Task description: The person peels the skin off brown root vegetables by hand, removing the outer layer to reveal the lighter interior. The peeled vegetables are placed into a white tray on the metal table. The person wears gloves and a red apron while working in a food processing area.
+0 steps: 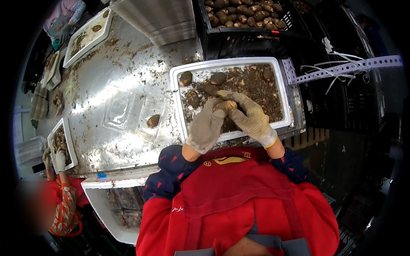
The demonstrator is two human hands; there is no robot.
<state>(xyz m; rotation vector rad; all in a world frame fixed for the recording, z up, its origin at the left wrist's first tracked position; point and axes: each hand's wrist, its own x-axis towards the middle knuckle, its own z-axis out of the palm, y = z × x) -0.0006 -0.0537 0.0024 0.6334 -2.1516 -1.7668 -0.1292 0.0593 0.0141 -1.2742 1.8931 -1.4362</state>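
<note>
Both my hands wear dirty knitted work gloves over a white foam tray. Between them is a light brown taro corm. My left hand has its fingers against the corm's left side, and my right hand grips it from the right. Several dark taro corms lie in the tray, one at the upper left, one at the top middle and one below them. Loose soil and peelings cover much of the tray's floor. Left of the tray, one corm sits in an open clear plastic clamshell.
A black crate full of taro stands behind the tray, beside a tall stack of clear plastic containers. A perforated metal bar juts out at right. Co-workers stand at the far left with foam trays. A foam box is at lower left.
</note>
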